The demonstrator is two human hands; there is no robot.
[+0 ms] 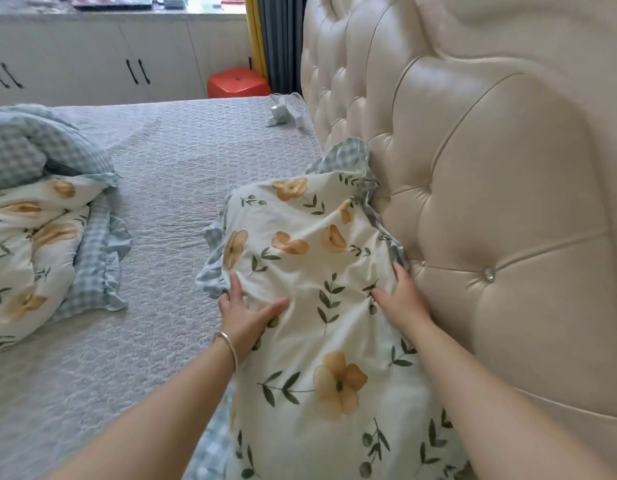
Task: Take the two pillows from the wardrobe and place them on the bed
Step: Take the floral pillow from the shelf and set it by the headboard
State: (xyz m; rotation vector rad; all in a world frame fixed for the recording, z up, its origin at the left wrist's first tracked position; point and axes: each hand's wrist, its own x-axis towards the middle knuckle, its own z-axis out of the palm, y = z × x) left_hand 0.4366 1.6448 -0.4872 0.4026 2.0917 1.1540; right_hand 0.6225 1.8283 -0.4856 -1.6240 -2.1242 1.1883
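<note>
While both hands work at the head of the bed (154, 174), the placing step looks well under way. The bed, under a grey quilted cover, stretches away ahead and to the left of the hands. The padded cream headboard (490, 209) rises just right of the right hand. A folded duvet (40, 220) in the same floral and check cloth lies well to the left of the left hand.

The pillow (310, 265), floral with a checked frill, lies on the bed against the headboard, directly under and ahead of both hands. A second stretch of the same cloth runs back toward the person between the forearms; I cannot tell whether this is the second pillow or more of the first.

The left hand (246, 315) lies open, fingers spread, palm pressing the near left part of the pillow, a bangle (229, 344) on its wrist. The right hand (400, 296) rests open on the pillow's right edge, fingertips tucked where cloth meets headboard. Neither hand grips anything.

Judging by this, the pillow is being patted into position. The next move calls for smoothing it square against the headboard, then settling the other beside it, farther along, beyond the fingertips.
</note>
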